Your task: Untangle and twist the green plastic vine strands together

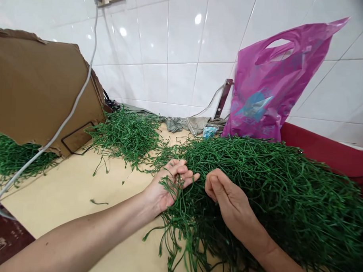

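My left hand (164, 197) is palm up at the near edge of a large heap of thin green plastic-looking stems (258, 162). A few forked green stems (176, 188) lie across its palm and between the bent fingers, with the thumb close to the index finger. Just to the right, my right hand (231, 199) is closed in a pinch, thumb against the curled fingers, above the heap. Whatever is in that pinch, if anything, is hidden. The two hands are a short gap apart, and loose stems hang down below the left one.
A smaller pile of stems (126, 134) lies at the back left, beside a cardboard box (46, 87). A grey cable (70, 116) hangs in front of the box. A purple plastic bag (269, 79) stands against the tiled wall, near a red object (324, 151). Grey cloth (196, 124) lies along the wall.
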A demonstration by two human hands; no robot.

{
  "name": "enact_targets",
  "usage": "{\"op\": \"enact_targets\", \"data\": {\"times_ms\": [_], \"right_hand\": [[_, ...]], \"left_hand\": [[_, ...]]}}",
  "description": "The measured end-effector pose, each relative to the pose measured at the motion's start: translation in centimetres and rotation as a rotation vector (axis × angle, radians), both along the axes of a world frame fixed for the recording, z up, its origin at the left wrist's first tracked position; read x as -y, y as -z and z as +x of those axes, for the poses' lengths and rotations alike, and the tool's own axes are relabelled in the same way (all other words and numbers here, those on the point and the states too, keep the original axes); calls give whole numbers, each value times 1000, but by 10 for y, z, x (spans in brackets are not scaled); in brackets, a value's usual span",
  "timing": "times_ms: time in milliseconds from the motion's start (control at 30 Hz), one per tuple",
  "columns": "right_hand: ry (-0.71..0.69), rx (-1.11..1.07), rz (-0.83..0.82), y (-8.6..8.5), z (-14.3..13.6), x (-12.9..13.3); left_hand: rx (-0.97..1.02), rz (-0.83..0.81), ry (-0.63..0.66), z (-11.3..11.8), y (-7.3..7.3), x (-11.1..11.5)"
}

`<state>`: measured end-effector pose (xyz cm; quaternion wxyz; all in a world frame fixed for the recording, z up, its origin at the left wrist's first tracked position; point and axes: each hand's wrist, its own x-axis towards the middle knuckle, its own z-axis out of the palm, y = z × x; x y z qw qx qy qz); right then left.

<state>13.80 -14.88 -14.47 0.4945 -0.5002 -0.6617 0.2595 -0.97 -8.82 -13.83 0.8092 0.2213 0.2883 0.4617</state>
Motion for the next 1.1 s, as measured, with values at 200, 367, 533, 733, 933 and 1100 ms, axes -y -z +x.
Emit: {"op": "enact_targets", "data": {"times_ms": [200, 367, 533, 733, 933, 1100], "right_hand": [[10, -86, -35, -1, -2, -4], [140, 9, 10, -8, 4, -5], [295, 165, 233, -25, 10, 4], [269, 475, 483, -24, -10, 24], [217, 504, 419, -13, -33, 33], [207, 308, 232, -9, -41, 26]], "left_hand": [[80, 108, -4, -4, -1, -6], [46, 225, -8, -9, -7, -1], [-30, 327, -53, -14, -15, -2], [-127, 406, -117, -18, -18, -4], [-79, 423, -130, -13, -20, 3], [-50, 367, -19, -6, -23, 22]]}}
